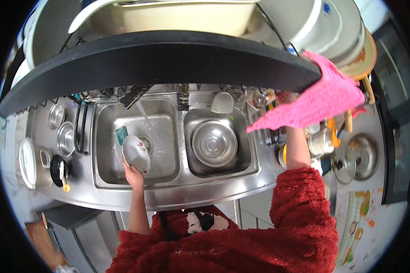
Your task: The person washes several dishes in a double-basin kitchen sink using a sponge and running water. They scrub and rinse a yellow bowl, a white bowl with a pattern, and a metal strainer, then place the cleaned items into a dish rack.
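My left hand (134, 175) holds a white dish with a red floral pattern (136, 153) by its near edge, tilted over the left sink basin (164, 143). A thin stream of water falls into that basin beyond the dish. A green scouring sponge (121, 135) lies on the basin floor, close to the dish's far left side. My right arm reaches up at the right, behind a pink cloth (321, 95) that hangs from the black rack. Of my right hand (286, 97) only a part shows under the rack's edge; the cloth and rack hide what its fingers do.
A black dish rack (164, 58) with plates and a cream basin (188, 17) spans the top. Stacked metal bowls (214, 143) sit in the right basin. Metal bowls and a lidded pot (29, 163) stand left; jars (321, 142) and a glass lid (344, 165) stand right.
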Demonstrator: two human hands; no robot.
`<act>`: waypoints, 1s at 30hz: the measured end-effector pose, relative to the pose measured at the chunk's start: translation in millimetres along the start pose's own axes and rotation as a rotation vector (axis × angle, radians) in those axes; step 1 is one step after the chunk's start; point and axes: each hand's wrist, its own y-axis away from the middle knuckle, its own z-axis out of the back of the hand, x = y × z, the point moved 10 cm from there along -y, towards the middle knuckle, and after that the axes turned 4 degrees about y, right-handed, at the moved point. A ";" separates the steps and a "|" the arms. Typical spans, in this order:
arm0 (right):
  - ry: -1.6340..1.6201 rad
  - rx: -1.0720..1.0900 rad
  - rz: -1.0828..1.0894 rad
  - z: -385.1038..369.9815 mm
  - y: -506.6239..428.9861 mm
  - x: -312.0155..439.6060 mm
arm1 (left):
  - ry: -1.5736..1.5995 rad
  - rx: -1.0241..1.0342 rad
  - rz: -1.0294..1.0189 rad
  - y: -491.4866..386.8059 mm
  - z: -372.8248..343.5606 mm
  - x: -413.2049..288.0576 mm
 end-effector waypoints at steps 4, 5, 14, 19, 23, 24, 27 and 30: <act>-0.107 0.110 -0.127 -4.3 -37.6 2.8 | 0.539 0.104 0.401 0.1 -19.7 30.8; -0.122 0.121 -0.141 -3.4 -41.4 3.0 | 0.633 0.097 0.429 2.3 -22.8 29.3; -0.224 0.144 -0.194 11.5 -60.9 2.2 | 0.871 0.052 0.363 4.6 -18.7 -27.3; -0.258 0.140 -0.207 15.2 -64.1 -0.9 | 0.930 0.064 0.409 4.1 -17.6 -34.0; -0.271 0.135 -0.223 17.2 -61.6 -1.8 | 0.865 0.057 0.402 2.2 -16.2 -35.1; -0.273 0.133 -0.222 16.8 -60.8 -1.5 | 0.882 0.043 0.427 2.1 -16.7 -33.0; -0.282 0.131 -0.227 15.9 -57.1 -1.0 | 0.940 0.043 0.414 -0.7 -18.3 -35.8; -0.293 0.135 -0.231 11.0 -55.6 0.3 | 0.881 0.065 0.436 -3.1 -20.6 -35.9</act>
